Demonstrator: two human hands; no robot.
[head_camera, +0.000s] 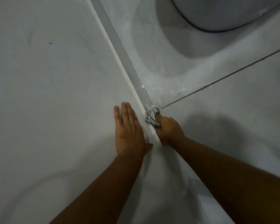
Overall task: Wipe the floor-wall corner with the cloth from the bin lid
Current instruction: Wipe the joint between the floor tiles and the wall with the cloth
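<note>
My right hand [169, 130] grips a crumpled grey-and-white cloth [150, 114] and presses it into the floor-wall corner [120, 50], where a grey skirting strip runs diagonally from the top centre down to the hands. My left hand [128, 128] lies flat on the white wall [47, 78], fingers together and extended, its thumb near the skirting edge. The cloth sits at the spot where a dark grout line meets the skirting. Part of the cloth is hidden inside my right fist.
A white round bin [225, 12] with a dark rim line stands on the tiled floor at the top right, casting a shadow. A dark grout line [225, 76] crosses the floor tiles from the cloth toward the right edge. The floor tiles are pale and glossy.
</note>
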